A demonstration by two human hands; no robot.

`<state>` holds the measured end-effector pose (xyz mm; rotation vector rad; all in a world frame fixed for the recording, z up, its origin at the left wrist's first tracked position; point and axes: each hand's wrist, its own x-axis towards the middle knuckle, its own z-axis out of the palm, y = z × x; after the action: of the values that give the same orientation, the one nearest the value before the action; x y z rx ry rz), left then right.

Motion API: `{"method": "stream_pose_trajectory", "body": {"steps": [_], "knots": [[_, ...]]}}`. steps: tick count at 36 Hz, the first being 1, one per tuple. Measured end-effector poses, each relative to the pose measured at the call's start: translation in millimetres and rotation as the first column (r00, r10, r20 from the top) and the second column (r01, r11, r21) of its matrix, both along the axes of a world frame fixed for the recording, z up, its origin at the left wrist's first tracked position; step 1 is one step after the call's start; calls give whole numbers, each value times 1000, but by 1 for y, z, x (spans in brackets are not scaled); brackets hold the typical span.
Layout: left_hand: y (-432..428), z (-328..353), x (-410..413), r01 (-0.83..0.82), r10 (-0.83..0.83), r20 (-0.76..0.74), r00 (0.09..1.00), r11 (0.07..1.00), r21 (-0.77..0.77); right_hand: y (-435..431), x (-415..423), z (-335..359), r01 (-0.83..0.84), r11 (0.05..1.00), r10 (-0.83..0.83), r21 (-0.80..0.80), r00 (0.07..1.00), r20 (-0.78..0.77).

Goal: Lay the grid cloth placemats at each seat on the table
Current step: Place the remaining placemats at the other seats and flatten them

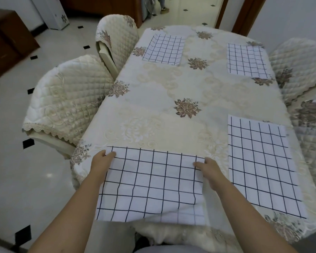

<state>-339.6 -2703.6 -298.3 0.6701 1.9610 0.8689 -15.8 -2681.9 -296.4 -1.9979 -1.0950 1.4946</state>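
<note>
A white grid cloth placemat (151,187) lies at the near edge of the table (164,99), its near part drooping over the edge. My left hand (100,163) grips its far left corner, thumb on top. My right hand (208,172) grips its far right corner the same way. A second placemat (261,163) lies flat at the near right. A third placemat (164,49) lies at the far left and another placemat (246,61) at the far right, one edge folded over.
The table wears a cream cloth with brown flower prints. Quilted cream chairs stand at the left (67,99), far left (117,39) and right (299,66). A brown cabinet (5,41) is at the far left. A person's feet (162,8) show in the doorway.
</note>
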Motion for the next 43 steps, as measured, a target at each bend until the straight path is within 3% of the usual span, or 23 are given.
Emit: {"method": "stream_pose_trajectory", "body": {"steps": [5, 8, 10, 17, 22, 29, 32, 37, 43], "knots": [[9, 4, -4, 27, -19, -90, 996, 995, 95, 21, 5, 8, 34, 996, -31, 85, 999, -28], [16, 10, -4, 8, 13, -123, 992, 985, 172, 27, 7, 9, 56, 998, -54, 4, 988, -143], [22, 7, -6, -56, 77, -109, 991, 982, 181, 30, 10, 8, -18, 998, 8, -66, 989, -145], [37, -9, -25, -229, 219, 104, 970, 968, 105, 34, 4, 4, -254, 947, 230, -198, 963, -138], [62, -19, -47, -190, 175, 179, 968, 980, 67, 46, -9, 3, -264, 942, 260, -209, 964, -46], [114, -10, -67, 56, -65, 128, 990, 996, 73, 56, -45, 4, 1, 993, 8, -116, 997, 75], [139, -1, -77, 196, -206, 123, 971, 977, 87, 54, -62, -7, 182, 981, -180, -61, 983, 39], [175, 0, -94, 425, -422, 106, 900, 905, -3, 48, -89, -20, 470, 882, -471, -32, 882, -9], [196, -1, -80, 508, -512, 27, 858, 856, 91, 32, -101, -22, 738, 675, -738, -2, 675, -28]]}}
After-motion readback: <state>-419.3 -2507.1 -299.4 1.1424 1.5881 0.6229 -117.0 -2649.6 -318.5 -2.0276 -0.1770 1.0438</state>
